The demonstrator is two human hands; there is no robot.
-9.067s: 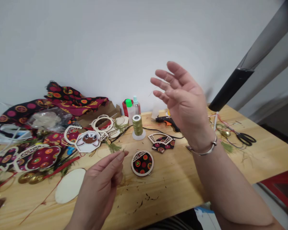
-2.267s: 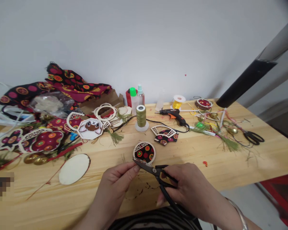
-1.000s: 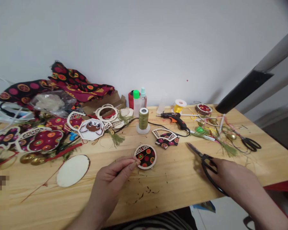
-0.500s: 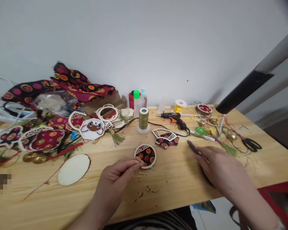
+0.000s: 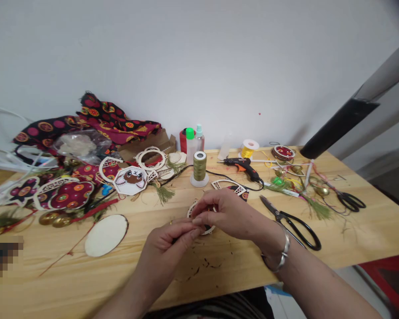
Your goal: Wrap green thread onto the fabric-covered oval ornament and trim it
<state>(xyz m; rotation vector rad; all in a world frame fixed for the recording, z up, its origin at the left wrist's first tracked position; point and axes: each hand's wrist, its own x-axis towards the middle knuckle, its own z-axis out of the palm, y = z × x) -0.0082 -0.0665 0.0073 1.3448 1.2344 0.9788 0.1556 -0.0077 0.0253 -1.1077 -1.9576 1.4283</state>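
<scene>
My left hand (image 5: pixel 176 243) is closed in a pinch at the near edge of a round wooden-framed ornament (image 5: pixel 207 229) with patterned fabric. My right hand (image 5: pixel 224 217) reaches over the ornament and covers most of it. Its thumb and fingertips meet those of my left hand in a second pinch. What the fingertips hold is too small or hidden to make out. Black-handled scissors (image 5: pixel 278 215) lie on the table to the right of my right hand. Behind that hand is a fan-shaped wooden frame (image 5: pixel 224 182), partly covered, with patterned fabric beside it.
Behind my hands stand a spool of olive thread (image 5: pixel 199 168) and a glue gun (image 5: pixel 242 166). At left are an oval wooden disc (image 5: pixel 106 235), an octagonal animal piece (image 5: pixel 132 180) and piled patterned fabric (image 5: pixel 119 122). A second pair of scissors (image 5: pixel 351 201) lies at right.
My right hand has let go of the black scissors, leaving them on the table, and has moved left to my left hand's fingertips. My left hand keeps its pinch in nearly the same place.
</scene>
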